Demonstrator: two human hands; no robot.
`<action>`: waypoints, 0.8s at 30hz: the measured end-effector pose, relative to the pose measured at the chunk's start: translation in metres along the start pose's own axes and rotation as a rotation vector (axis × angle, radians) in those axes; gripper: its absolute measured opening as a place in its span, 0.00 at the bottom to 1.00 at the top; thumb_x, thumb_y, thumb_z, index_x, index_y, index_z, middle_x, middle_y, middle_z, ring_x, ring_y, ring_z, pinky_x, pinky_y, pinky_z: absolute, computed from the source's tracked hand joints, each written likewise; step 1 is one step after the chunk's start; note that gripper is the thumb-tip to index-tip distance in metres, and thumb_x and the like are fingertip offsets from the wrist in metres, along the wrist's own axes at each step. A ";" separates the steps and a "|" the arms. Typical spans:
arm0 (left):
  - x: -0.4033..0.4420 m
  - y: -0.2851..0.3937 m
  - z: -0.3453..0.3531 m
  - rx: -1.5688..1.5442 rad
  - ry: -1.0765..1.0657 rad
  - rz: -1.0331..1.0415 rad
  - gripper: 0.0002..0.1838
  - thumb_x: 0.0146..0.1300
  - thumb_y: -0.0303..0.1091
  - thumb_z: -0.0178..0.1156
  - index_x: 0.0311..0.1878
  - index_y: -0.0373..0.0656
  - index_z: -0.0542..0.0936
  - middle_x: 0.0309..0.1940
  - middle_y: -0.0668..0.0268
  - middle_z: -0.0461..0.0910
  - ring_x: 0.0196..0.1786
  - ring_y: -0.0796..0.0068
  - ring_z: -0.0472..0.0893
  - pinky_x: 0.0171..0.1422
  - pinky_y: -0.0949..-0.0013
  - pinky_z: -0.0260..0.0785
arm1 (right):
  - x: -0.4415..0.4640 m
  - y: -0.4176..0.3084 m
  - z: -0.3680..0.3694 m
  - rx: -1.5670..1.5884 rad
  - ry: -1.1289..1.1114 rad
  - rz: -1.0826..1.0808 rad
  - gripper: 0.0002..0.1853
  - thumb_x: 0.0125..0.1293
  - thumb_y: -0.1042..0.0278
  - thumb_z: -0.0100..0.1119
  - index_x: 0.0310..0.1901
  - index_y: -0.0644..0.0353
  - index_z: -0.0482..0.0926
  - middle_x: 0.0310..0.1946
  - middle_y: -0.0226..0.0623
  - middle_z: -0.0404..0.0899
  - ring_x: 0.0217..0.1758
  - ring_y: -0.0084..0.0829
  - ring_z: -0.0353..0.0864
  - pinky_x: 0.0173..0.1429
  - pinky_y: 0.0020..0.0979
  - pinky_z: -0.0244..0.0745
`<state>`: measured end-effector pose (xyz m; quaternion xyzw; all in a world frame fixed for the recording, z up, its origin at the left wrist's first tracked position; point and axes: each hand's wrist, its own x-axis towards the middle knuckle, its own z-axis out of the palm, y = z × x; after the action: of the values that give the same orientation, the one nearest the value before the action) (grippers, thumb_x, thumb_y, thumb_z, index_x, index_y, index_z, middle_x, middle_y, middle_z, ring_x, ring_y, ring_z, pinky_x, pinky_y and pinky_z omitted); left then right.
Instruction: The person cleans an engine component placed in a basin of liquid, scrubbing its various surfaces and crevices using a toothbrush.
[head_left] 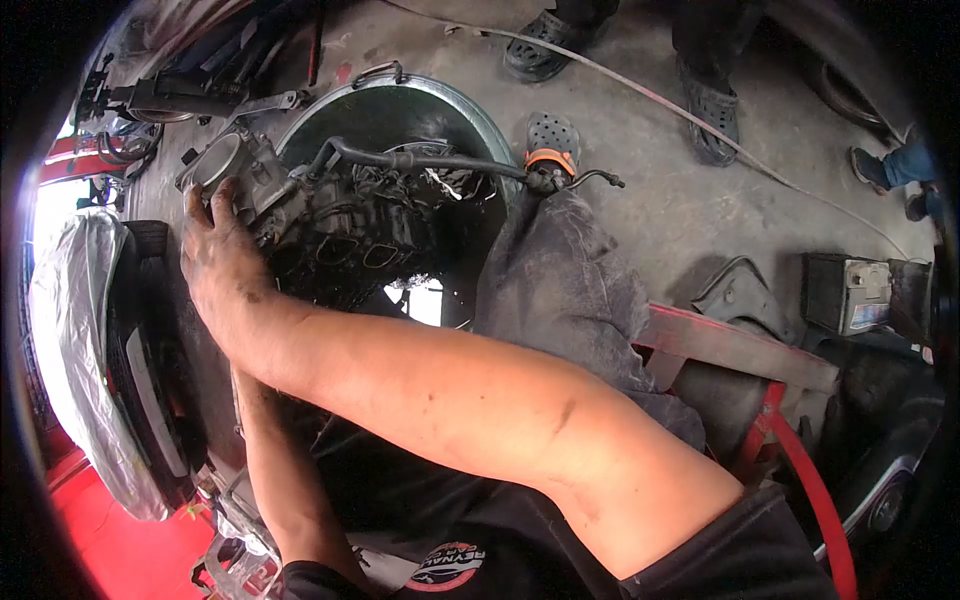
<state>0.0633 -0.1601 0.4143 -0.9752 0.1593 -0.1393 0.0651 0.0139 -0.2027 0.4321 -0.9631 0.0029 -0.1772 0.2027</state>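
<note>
My right hand (225, 255), dark with grime, has its fingers bent over the lower edge of a metal throttle body (213, 162) with a round opening. This sits at the left end of a dirty black engine part with oval ports, likely an intake manifold (345, 225). The part lies over a round metal tub (470, 100) holding dark liquid. A bent black hose (430, 160) runs across the tub's top. My left forearm (290, 470) comes up from below and passes under my right wrist. My left hand is hidden there.
A car battery (850, 290) and a red metal frame (740, 350) stand at the right. A plastic-covered seat-like object (75, 350) is at the left. A pale hose (640, 90) crosses the floor near another person's dark clogs (540, 48). Another person's shoe (868, 170) shows far right.
</note>
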 end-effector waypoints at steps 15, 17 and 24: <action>-0.025 0.014 -0.021 -0.286 0.015 0.072 0.28 0.59 0.22 0.60 0.63 0.56 0.75 0.71 0.60 0.65 0.74 0.57 0.63 0.75 0.62 0.58 | -0.010 -0.007 0.020 -0.094 0.012 0.046 0.30 0.70 0.57 0.50 0.71 0.59 0.65 0.75 0.51 0.55 0.79 0.54 0.49 0.73 0.66 0.45; -0.033 -0.008 0.035 -1.150 0.262 0.223 0.21 0.65 0.32 0.58 0.61 0.48 0.76 0.66 0.51 0.71 0.70 0.54 0.67 0.74 0.61 0.58 | -0.017 -0.014 0.014 -0.152 0.015 0.057 0.30 0.70 0.57 0.49 0.71 0.60 0.65 0.75 0.52 0.54 0.79 0.54 0.49 0.73 0.66 0.45; -0.010 -0.142 0.120 -1.380 -0.395 -0.520 0.26 0.72 0.56 0.52 0.59 0.43 0.74 0.27 0.56 0.83 0.24 0.75 0.79 0.22 0.74 0.67 | -0.072 -0.040 -0.022 -0.091 -0.532 -0.396 0.25 0.66 0.60 0.54 0.61 0.64 0.76 0.64 0.52 0.72 0.69 0.50 0.67 0.70 0.58 0.56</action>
<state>0.1314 -0.0130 0.3215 -0.8078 -0.0389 0.1579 -0.5666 -0.0643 -0.1687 0.4422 -0.9656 -0.2292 0.0448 0.1147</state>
